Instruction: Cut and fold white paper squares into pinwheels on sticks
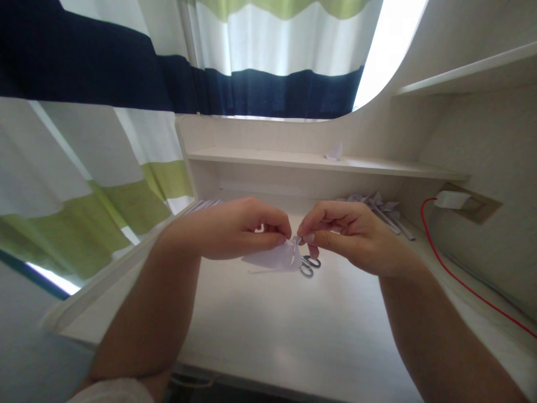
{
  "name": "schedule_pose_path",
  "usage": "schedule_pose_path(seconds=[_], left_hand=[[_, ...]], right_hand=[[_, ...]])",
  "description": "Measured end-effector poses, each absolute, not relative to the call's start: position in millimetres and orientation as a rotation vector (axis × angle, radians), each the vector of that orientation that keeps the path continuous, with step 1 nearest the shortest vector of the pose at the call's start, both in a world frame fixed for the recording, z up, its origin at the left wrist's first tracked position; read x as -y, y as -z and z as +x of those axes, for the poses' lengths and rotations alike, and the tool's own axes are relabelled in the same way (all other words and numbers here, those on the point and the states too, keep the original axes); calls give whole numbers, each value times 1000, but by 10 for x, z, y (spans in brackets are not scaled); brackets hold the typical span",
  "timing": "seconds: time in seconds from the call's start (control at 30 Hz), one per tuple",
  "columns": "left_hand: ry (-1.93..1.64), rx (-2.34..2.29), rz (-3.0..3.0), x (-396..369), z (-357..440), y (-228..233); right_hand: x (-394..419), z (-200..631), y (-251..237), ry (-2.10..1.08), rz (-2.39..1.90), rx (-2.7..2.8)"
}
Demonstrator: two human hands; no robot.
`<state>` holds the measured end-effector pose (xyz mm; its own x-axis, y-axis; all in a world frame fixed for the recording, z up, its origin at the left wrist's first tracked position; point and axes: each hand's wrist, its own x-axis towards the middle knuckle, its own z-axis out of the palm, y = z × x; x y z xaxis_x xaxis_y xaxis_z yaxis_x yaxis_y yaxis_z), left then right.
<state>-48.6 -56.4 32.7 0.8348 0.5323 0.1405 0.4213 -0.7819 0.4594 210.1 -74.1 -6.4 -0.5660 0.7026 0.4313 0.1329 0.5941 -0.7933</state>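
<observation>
Both hands meet over the middle of the desk around one piece of folded white paper. My left hand pinches the paper's upper edge between thumb and fingers. With thumb and fingertips together, my right hand grips a small twisted or folded corner of the same paper. The paper's wide part hangs below the left fingers, and its exact folds are hard to make out. Just beneath, a pair of scissors lies on the desk, only its handles showing; the paper covers the rest.
Folded paper pieces and rolled paper sticks lie in a pile at the back right. More paper strips rest at the back left. A small paper piece stands on the shelf. A red cable runs from a white plug.
</observation>
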Motion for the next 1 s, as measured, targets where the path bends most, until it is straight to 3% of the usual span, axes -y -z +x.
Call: schedule_pose_path(seconds=[0.77,1.0], left_hand=[[-369,-742,2552,501,-476,-336],[-456,-803,2451,324,-504,-280]], right_hand=[[800,1976,100,-857,-748,2142],[582,1891,238,-1122,-676,1945]])
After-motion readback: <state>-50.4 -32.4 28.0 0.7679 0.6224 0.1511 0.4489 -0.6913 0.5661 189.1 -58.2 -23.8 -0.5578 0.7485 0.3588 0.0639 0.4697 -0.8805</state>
